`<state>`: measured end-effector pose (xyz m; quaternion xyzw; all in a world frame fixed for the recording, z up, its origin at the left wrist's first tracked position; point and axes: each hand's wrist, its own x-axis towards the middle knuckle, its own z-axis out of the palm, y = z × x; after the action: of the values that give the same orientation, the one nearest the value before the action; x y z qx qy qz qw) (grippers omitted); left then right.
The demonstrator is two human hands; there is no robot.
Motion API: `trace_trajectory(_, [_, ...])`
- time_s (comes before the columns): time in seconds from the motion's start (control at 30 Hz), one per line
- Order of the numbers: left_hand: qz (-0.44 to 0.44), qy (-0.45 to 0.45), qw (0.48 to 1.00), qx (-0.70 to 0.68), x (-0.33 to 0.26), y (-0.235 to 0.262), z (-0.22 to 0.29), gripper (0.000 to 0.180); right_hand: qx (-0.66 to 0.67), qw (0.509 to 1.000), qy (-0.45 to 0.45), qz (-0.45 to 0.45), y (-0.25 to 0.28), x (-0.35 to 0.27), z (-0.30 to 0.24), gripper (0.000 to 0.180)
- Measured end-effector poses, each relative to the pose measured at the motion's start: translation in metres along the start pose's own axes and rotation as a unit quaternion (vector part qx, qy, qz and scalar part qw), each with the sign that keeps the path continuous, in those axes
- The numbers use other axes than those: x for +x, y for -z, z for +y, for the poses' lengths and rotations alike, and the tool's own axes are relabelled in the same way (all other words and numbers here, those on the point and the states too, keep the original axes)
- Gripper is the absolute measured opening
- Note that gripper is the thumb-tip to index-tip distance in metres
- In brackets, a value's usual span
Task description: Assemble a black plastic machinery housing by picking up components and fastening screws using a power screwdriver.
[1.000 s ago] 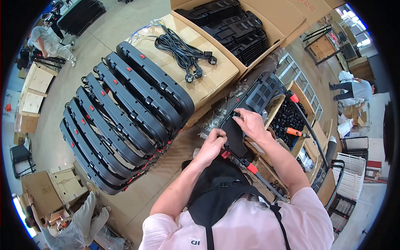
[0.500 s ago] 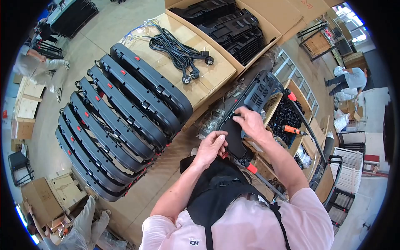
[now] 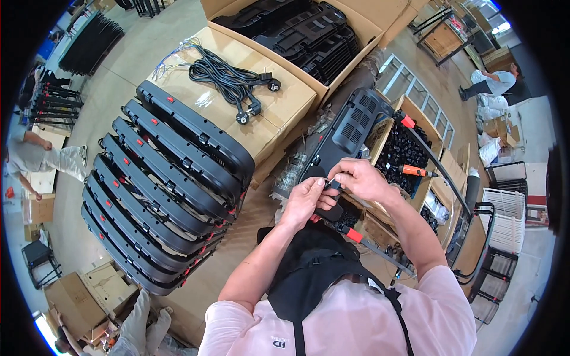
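In front of me a long black plastic housing (image 3: 328,142) with vent slots and a small red switch lies on a padded support. Over its near end, my left hand (image 3: 304,203) and my right hand (image 3: 360,180) meet, both with closed fingers. A small black part (image 3: 333,185) sits pinched between their fingertips; its exact shape is partly covered by the fingers. Beside the housing, a wooden bin (image 3: 438,145) holds many small black plastic pieces. An orange power screwdriver (image 3: 414,171) rests on top of them.
To the left stands a row of several finished-looking black housings (image 3: 196,127) with red switches. Behind it, a bundle of black power cords (image 3: 219,77) lies on a cardboard box (image 3: 285,113). An open carton (image 3: 371,41) holds black plastic shells. Red-ended bars (image 3: 430,151) flank the bin. Other people are farther off.
My hands have come together at the housing's near end, and a small black part now shows between them. The whole view has shifted slightly; a person at far left has moved.
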<state>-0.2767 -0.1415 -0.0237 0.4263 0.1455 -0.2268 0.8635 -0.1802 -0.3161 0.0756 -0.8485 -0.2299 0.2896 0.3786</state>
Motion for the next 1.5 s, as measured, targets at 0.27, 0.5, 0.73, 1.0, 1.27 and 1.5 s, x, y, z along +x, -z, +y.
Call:
trace_trajectory(0.27, [0.011,0.014,1.000,-0.021,0.022,-0.034,-0.002,0.037,-0.035,0.997,0.048,0.042,0.011,-0.008,0.028,0.015])
trace_trajectory(0.5, [0.056,0.044,0.995,-0.063,0.064,-0.062,0.000,0.036,-0.171,0.960,0.185,0.123,0.036,-0.013,0.044,0.022])
trace_trajectory(0.73, [0.054,0.015,0.998,-0.026,0.078,-0.096,0.012,0.050,-0.181,0.925,0.161,0.294,0.098,0.060,0.112,0.027])
trace_trajectory(1.0, [0.030,0.063,0.997,0.018,0.050,-0.085,-0.016,0.047,-0.245,0.915,0.156,0.279,0.109,0.139,0.153,0.025])
trace_trajectory(1.27, [0.030,0.042,0.993,0.110,0.064,-0.098,-0.022,0.042,-0.246,0.920,0.137,0.274,0.119,0.133,0.154,0.028])
trace_trajectory(1.5, [0.033,0.040,0.989,0.142,0.098,-0.110,-0.058,0.040,-0.235,0.939,0.082,0.238,0.087,-0.021,0.202,0.014])
